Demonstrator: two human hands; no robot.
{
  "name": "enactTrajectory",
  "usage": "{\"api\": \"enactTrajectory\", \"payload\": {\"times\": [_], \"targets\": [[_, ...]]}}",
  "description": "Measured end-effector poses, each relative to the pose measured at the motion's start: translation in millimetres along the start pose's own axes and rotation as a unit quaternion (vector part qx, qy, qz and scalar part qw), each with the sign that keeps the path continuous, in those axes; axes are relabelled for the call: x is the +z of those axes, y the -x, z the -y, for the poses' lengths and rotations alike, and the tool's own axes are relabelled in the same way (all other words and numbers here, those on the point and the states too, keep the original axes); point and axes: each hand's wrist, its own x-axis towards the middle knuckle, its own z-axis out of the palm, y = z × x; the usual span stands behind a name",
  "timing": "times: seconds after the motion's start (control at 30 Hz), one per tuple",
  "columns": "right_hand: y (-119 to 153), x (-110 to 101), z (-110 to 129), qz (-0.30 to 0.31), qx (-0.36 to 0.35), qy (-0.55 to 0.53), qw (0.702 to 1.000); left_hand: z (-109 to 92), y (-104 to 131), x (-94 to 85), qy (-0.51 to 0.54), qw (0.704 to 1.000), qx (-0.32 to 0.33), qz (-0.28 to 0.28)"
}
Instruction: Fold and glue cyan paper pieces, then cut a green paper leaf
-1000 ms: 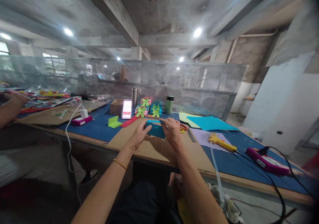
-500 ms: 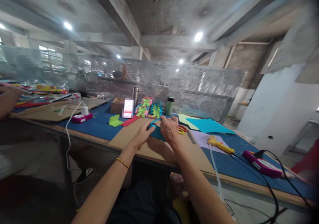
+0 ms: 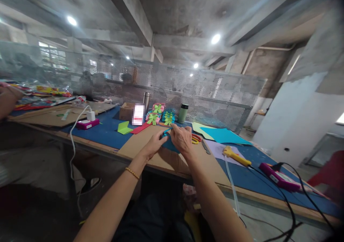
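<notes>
Over the brown cardboard sheet (image 3: 150,155), a blue paper piece (image 3: 171,144) is held between both hands. My left hand (image 3: 154,144) pinches its left side with thumb and fingers. My right hand (image 3: 182,138) grips its upper right part, the index finger stretched along the top edge. Just right of my right hand lie scissors with red and yellow handles (image 3: 195,138), partly hidden, and a dark grey blade-like tool (image 3: 205,147). Behind the hands stand small pink and blue pieces with green paper bows (image 3: 153,118).
A yellow glue gun (image 3: 236,156) lies on purple paper at the right, near a magenta power strip (image 3: 279,177) with black cords. Blue sheets (image 3: 225,135), a green bottle (image 3: 183,113), a steel flask (image 3: 146,102) and a cardboard box (image 3: 127,111) stand or lie farther back. Another person's arm shows far left.
My right hand has shifted slightly left along the blue paper, closer to my left hand. The camera view has moved a little. The other person's arm has drawn slightly left.
</notes>
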Motion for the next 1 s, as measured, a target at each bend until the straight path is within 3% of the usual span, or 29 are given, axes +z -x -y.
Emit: {"api": "enactTrajectory", "payload": {"times": [0.2, 0.53, 0.77, 0.9, 1.0], "targets": [[6.8, -4.0, -3.1, 0.002, 0.028, -0.057, 0.998, -5.3, 2.6, 0.7, -0.025, 0.999, -0.011, -0.021], [5.1, 9.2, 9.7, 0.026, 0.055, -0.052, 0.997, -5.4, 1.2, 3.7, -0.008, 1.0, 0.01, 0.027], [6.2, 11.6, 7.9, 0.037, 0.039, -0.032, 0.998, -3.3, 1.0, 3.1, -0.011, 1.0, -0.003, 0.022], [8.9, 9.2, 6.9, 0.017, 0.033, -0.045, 0.998, -4.3, 0.4, 3.0, 0.002, 1.0, -0.002, 0.01], [12.3, 3.8, -2.9, -0.032, 0.048, -0.07, 0.996, -1.4, -1.2, 0.2, 0.031, 0.999, -0.016, -0.011]]}}
